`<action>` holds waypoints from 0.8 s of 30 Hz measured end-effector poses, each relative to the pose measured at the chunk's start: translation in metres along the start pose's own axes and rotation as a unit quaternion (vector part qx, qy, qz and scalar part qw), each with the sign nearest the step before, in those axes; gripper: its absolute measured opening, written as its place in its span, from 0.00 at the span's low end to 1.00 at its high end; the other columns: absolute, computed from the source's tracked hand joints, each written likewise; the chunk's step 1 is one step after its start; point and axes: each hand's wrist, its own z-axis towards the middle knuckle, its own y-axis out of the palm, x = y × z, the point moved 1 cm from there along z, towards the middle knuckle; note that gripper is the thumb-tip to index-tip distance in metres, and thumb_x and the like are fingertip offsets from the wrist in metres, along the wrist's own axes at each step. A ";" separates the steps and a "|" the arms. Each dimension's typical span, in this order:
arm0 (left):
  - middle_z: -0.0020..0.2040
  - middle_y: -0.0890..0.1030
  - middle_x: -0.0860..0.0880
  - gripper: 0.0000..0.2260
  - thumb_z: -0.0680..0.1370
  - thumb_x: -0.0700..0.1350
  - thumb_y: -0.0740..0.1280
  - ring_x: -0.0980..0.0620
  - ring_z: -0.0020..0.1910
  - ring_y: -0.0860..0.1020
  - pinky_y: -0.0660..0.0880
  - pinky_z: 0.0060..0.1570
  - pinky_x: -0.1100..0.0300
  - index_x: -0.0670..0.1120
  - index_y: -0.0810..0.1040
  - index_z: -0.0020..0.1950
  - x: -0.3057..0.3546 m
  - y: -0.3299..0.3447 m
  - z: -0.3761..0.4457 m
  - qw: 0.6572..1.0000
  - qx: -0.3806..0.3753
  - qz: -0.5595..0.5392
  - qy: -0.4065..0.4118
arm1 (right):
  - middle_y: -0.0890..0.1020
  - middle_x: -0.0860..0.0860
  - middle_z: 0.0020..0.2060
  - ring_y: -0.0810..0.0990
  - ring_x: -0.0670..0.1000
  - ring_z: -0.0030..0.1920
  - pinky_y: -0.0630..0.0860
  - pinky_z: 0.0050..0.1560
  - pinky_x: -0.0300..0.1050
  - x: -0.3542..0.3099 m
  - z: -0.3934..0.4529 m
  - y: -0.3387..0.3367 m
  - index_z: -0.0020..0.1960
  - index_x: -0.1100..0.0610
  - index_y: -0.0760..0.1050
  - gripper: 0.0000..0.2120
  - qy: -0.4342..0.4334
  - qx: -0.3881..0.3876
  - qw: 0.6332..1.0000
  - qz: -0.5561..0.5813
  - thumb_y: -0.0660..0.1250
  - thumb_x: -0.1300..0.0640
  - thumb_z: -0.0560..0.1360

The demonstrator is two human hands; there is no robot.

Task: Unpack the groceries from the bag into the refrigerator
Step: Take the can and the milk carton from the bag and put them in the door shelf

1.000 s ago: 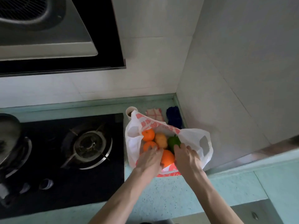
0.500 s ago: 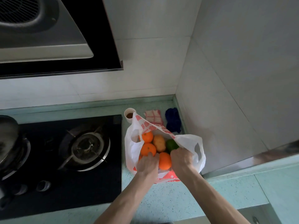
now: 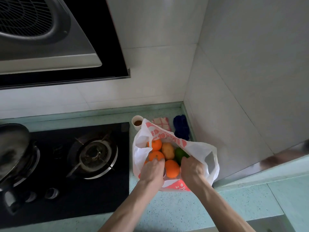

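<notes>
The bag (image 3: 197, 148) sits on the surface (image 3: 167, 208) beside the stove — both hands inside. The left hand (image 3: 153, 169) curls over an orange (image 3: 156, 155); the right hand (image 3: 192, 168) closes by the green fruit (image 3: 179, 153) — its hold I cannot tell. Nearest loose: the orange between them (image 3: 171, 168).

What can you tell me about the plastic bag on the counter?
The plastic bag is thin and white with red-orange print. It sits open on the pale green counter beside the stove. Oranges, a yellowish fruit and a green fruit show inside. The left hand and right hand reach into its near side.
</notes>
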 end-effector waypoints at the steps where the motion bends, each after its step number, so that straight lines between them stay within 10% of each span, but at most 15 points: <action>1: 0.62 0.78 0.43 0.19 0.76 0.38 0.72 0.39 0.58 0.81 0.77 0.53 0.48 0.45 0.73 0.66 -0.001 -0.003 -0.001 1.000 0.009 -0.003 0.005 | 0.84 0.50 0.54 0.83 0.52 0.55 0.82 0.56 0.47 0.001 -0.002 0.000 0.59 0.52 0.79 0.09 0.000 -0.010 1.000 0.014 0.68 0.56 0.79; 4: 0.61 0.77 0.45 0.15 0.76 0.44 0.73 0.41 0.58 0.80 0.75 0.51 0.51 0.46 0.74 0.61 -0.004 -0.013 -0.008 0.998 0.051 -0.035 0.011 | 0.83 0.46 0.41 0.82 0.48 0.40 0.83 0.48 0.49 0.013 -0.007 -0.006 0.53 0.50 0.78 0.11 -0.028 0.080 0.996 -0.036 0.62 0.47 0.76; 11: 0.56 0.80 0.49 0.22 0.73 0.55 0.76 0.46 0.53 0.82 0.71 0.44 0.58 0.50 0.70 0.61 -0.012 -0.038 -0.023 0.987 0.135 -0.085 -0.007 | 0.75 0.50 0.65 0.78 0.53 0.62 0.78 0.53 0.46 0.007 -0.022 -0.041 0.72 0.54 0.64 0.25 -0.119 0.110 0.983 0.081 0.67 0.53 0.78; 17: 0.51 0.80 0.54 0.21 0.70 0.60 0.72 0.49 0.51 0.82 0.72 0.43 0.58 0.52 0.73 0.57 -0.023 -0.081 -0.057 0.977 0.176 -0.115 -0.038 | 0.79 0.50 0.54 0.80 0.56 0.54 0.81 0.43 0.55 -0.002 -0.038 -0.058 0.61 0.49 0.74 0.21 -0.200 0.196 0.943 0.181 0.75 0.57 0.71; 24: 0.46 0.81 0.58 0.21 0.66 0.66 0.72 0.57 0.45 0.80 0.78 0.44 0.59 0.56 0.76 0.53 -0.054 -0.122 -0.110 0.955 0.230 -0.169 -0.079 | 0.84 0.46 0.52 0.81 0.53 0.42 0.74 0.37 0.45 -0.037 -0.054 -0.082 0.65 0.48 0.78 0.23 -0.251 0.206 0.891 0.319 0.79 0.54 0.72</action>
